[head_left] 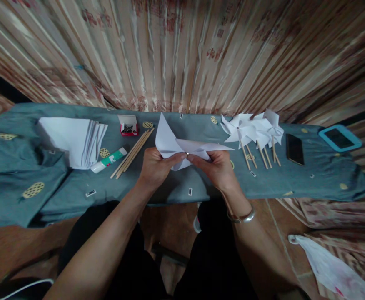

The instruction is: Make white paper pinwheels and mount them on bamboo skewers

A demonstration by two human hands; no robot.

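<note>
Between both hands, above the front middle of the cloth-covered table, is a white paper pinwheel (166,139) with its blades folded in. My left hand (157,164) grips its left side, thumb pressed near the centre. From the right, my right hand (215,166) pinches the paper, its thumb tip by a small shiny pin (187,154) at the centre. The fingers behind the paper are hidden. Left of my left hand lie several wooden sticks (134,152) and a white-and-green glue tube (109,160). Behind them stands an open red box (128,126) of small dark metal pieces.
Stacked white paper (73,141) lies at the left. Several finished pinwheels (240,129) on sticks lie right of centre, beside a dark phone (294,148) and a blue-framed tablet (340,138). A curtain (182,58) hangs behind the table (166,187). A white plastic bag (332,262) is at lower right.
</note>
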